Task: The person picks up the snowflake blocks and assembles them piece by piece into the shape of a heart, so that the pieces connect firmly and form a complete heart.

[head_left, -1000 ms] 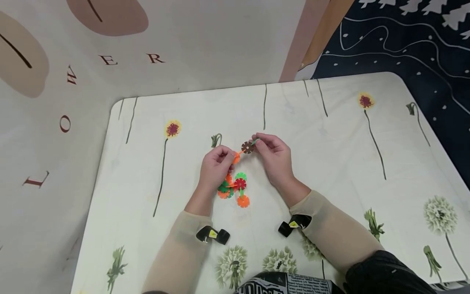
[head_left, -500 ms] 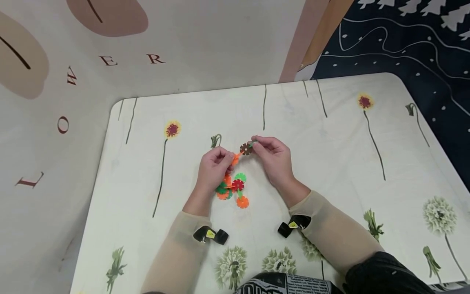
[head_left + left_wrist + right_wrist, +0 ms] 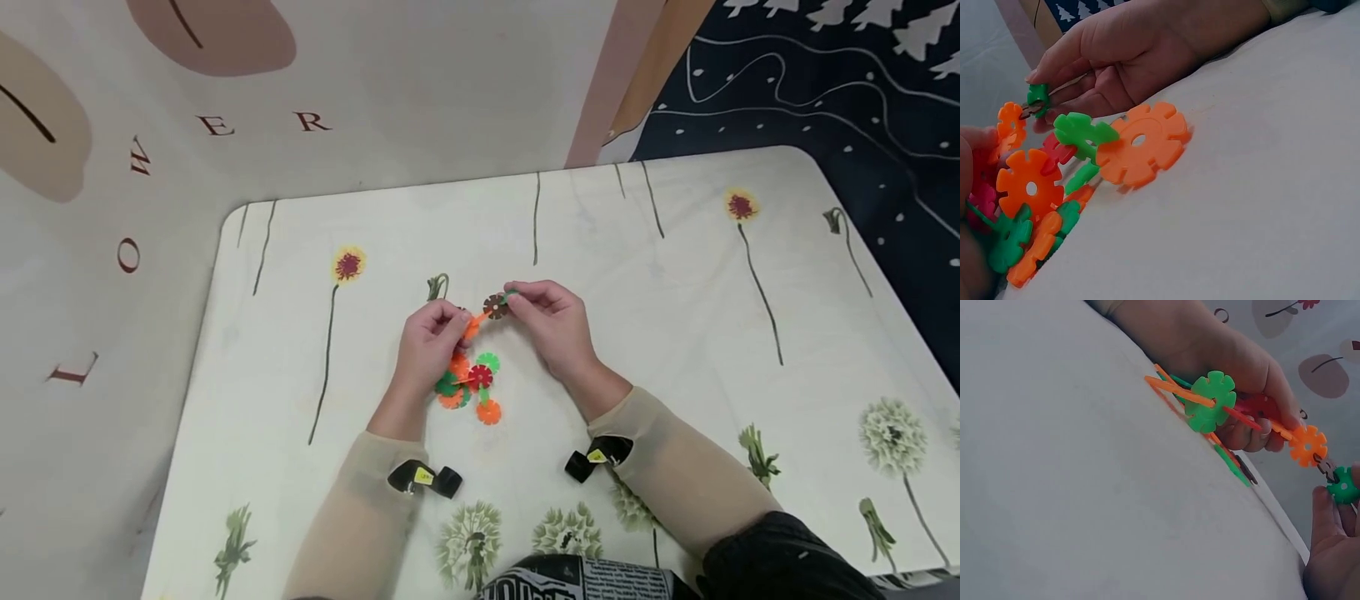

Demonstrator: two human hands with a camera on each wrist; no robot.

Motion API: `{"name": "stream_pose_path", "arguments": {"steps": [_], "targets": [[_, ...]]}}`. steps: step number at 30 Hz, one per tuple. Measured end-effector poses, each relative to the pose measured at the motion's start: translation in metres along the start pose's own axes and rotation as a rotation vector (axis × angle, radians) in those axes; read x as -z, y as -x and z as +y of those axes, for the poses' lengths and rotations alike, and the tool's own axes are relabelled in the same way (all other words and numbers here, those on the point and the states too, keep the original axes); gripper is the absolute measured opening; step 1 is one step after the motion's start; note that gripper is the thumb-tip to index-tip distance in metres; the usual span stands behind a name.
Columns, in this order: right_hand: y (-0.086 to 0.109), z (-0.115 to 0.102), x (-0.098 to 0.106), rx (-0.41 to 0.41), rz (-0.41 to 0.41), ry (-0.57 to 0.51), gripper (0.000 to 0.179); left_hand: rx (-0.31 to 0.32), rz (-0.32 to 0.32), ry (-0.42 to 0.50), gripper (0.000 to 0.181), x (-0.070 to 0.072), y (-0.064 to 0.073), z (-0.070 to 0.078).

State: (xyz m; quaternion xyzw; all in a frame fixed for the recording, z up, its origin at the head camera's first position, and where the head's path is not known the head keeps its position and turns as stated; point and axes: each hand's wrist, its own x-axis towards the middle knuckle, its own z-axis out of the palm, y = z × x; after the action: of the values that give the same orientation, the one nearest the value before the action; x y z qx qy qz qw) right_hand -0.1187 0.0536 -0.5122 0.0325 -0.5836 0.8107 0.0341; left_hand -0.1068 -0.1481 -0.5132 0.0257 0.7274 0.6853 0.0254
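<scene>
Notched plastic flower discs are linked into a chain. My left hand [image 3: 431, 346] grips the chain by a red disc [image 3: 1260, 405] and an orange disc [image 3: 1299, 455], partly hidden by the fingers. Right of it, a brown disc [image 3: 494, 307] slots onto the orange one. My right hand [image 3: 555, 329] pinches a dark green disc [image 3: 1344, 489] at the chain's end, which meets the brown disc. Below the left hand hang or lie more joined discs: a red one [image 3: 480, 379], a light green one [image 3: 488, 361] and an orange one [image 3: 489, 413] at the tip.
A white table [image 3: 637, 275] printed with flowers lies beneath the hands. Behind it rises a pale wall covering [image 3: 450, 92] with letters, and a dark blue patterned cloth [image 3: 787, 100] hangs at the right. Each wrist wears a black camera [image 3: 447, 482].
Both hands and the chain have drifted slightly left and toward the person. The grips stay the same, and the brown disc stays between the hands.
</scene>
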Motion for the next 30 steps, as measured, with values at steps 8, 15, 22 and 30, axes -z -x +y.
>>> {"name": "stream_pose_path", "arguments": {"steps": [8, 15, 22, 30], "targets": [[-0.0006, 0.0008, -0.0017, -0.025, -0.007, 0.037, 0.023, -0.007, 0.001, 0.04, 0.016, -0.0028, -0.0011, -0.0023], [-0.0014, 0.0002, -0.0028, -0.043, 0.016, 0.063, 0.023, 0.015, -0.052, -0.071, 0.014, -0.0071, -0.0012, 0.0021], [-0.0011, -0.001, -0.0031, -0.052, -0.006, 0.11, 0.021, -0.001, -0.13, -0.104, 0.028, -0.0044, -0.0008, 0.0046], [-0.0011, -0.0014, -0.0033, -0.074, -0.043, 0.094, 0.024, 0.032, -0.196, -0.001, 0.029, -0.0011, -0.0018, 0.0048]]}}
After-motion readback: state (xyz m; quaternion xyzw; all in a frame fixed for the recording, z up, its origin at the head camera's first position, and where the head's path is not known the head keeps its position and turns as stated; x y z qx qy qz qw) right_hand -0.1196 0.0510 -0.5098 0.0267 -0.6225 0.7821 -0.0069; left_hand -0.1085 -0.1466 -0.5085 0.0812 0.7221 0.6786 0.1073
